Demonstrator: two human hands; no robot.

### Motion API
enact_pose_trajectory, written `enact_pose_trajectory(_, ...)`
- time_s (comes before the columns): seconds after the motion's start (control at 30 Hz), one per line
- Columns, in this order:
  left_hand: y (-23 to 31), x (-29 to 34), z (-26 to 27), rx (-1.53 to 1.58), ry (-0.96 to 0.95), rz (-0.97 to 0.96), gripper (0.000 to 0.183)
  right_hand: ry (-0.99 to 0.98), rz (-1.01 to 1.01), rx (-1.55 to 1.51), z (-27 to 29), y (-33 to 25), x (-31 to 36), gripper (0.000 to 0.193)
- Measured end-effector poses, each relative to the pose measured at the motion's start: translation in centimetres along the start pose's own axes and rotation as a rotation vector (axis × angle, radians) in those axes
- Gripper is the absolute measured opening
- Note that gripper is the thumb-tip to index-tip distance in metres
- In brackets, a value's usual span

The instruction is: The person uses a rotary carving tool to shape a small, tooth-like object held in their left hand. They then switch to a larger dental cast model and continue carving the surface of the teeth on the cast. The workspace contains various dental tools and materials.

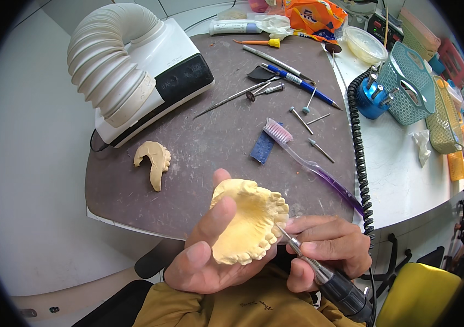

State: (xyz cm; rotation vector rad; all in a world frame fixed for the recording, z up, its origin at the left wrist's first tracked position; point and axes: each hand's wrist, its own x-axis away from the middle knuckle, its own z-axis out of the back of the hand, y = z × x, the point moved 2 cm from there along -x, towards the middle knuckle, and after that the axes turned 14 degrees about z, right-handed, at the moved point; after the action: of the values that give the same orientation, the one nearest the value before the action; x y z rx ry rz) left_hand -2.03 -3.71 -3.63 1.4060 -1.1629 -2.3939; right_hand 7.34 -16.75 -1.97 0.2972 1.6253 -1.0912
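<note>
A yellow plaster dental cast (251, 215) with a row of teeth along its rim rests in my left hand (202, 261), whose fingers and thumb are closed around it. My right hand (332, 245) grips a rotary handpiece (330, 280) with a black body and metal nose. The thin tip of the handpiece touches or nearly touches the teeth on the cast's right side. Farther left on the brown mat lies a curved beige piece (154, 163) with tooth shapes along one edge, apart from both hands.
A white suction unit (150, 82) with a ribbed hose stands at the back left. On the mat (188, 147) lie a purple toothbrush (319, 169), a blue pen (302, 84) and several burs. A coiled black cord (358, 141) runs along the right; beyond it are a blue bur holder (373, 98) and baskets (409, 82).
</note>
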Motion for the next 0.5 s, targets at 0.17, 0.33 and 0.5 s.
enact_pose_trajectory(0.17,0.00,-0.05,-0.14,0.007,0.004,-0.004,0.090,-0.006,-0.022,0.009,0.12,-0.23,-0.26,0.029)
enact_pose_trajectory(0.33,-0.03,-0.09,-0.18,0.010,0.006,-0.006,0.090,-0.007,0.000,0.006,0.10,-0.13,-0.29,0.027)
enact_pose_trajectory(0.5,0.02,-0.01,-0.11,0.008,0.011,-0.008,0.091,0.001,0.022,0.011,0.05,0.00,-0.26,0.028)
